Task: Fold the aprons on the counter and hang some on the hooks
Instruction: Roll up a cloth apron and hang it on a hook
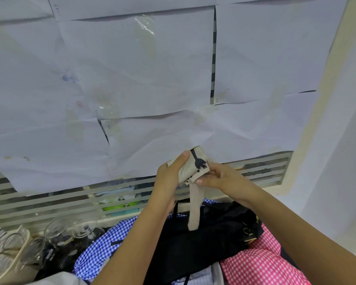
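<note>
Glassware [56,237], clear and stemmed, crowds the far left, well apart from the cloth, probably so nothing snags on it. Next to it lies a crumpled blue-and-white checked apron [103,243], unfolded and, by my reading, waiting its turn. Above the pile, the left hand [169,173] is wrapped round a small beige fabric apron bundle with a black fork print [193,163], thumb pressed along its top to keep the layers from springing open. One beige strap [194,208] hangs loose from the bundle down toward the heap. The right hand [218,177] pinches the bundle's lower edge at the seam, apparently to tuck or wind that strap in. The bundle is held in mid-air before the paper-covered wall [132,79], clear of the heap so the fold stays tidy. Beneath it spreads a black cloth apron [210,247], and farthest right a pink-and-white checked apron [261,270]; both are unfolded. They hide the worktop. No hooks are in view.
</note>
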Available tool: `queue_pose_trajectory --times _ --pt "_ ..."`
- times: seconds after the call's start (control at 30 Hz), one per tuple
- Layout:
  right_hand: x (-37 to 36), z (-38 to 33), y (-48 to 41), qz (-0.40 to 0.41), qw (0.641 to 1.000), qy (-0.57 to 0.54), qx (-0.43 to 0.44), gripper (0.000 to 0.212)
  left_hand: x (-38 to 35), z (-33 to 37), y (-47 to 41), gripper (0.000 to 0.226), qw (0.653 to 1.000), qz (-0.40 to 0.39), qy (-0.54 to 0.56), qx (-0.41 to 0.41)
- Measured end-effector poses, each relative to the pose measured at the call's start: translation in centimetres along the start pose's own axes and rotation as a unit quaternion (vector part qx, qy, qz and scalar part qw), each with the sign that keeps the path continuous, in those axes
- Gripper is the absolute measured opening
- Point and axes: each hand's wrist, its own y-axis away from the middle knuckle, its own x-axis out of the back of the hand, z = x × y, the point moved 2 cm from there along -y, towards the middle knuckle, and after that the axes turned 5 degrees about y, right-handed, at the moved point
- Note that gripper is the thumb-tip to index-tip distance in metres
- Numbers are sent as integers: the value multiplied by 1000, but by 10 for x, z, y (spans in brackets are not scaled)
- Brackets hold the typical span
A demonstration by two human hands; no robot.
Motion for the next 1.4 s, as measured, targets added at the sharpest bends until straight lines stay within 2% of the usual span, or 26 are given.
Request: queue_pose_trajectory --times 0.1,0.17,0.27,0.43,0.5,0.67,0.77,0.87,0.9,1.03,1.17,1.23,1.33,1.4 --pt "-1 0 2 -7 1000 -18 5 21 0 1 -2 42 1000 0 4 11" --pt "1 0 3 35 999 -11 4 11 1 2 -2 43 1000 5 8 6" --pt "4 -3 6 100 995 14 13 14 1 5 -2 38 1000 27 11 1" --pt "-2 -16 17 54 998 -43 -8 10 -5 3 -1 27 998 64 8 -29" --pt "-3 -17 20 56 998 -19 -6 8 -6 1 -1 24 996 77 -3 -48" --pt "-4 -17 26 28 999 27 2 16 -2 4 1 20 969 99 -132 -182" --pt "-1 -24 28 48 995 90 13 8 3 0 2 27 933 56 -262 -242" --pt "6 -22 27 70 957 279 33 38 7 -9 -2 28 903 4 -365 -225" --pt "8 -25 27 67 942 326 47 40 9 -10 -2 25 902 -20 -377 -209" --pt "13 -33 21 -8 879 468 90 20 13 -16 -3 20 903 -135 -383 -140" --pt "17 -36 17 -60 870 478 105 15 11 -17 3 15 892 -252 -361 -100" --pt "17 -35 15 -64 872 474 101 23 9 -15 7 11 901 -288 -312 -91" --pt "18 -31 11 -39 884 456 97 31 6 -10 12 30 917 -291 -261 -77" --pt "19 -30 10 -25 904 413 104 32 7 -10 13 41 921 -296 -249 -58"
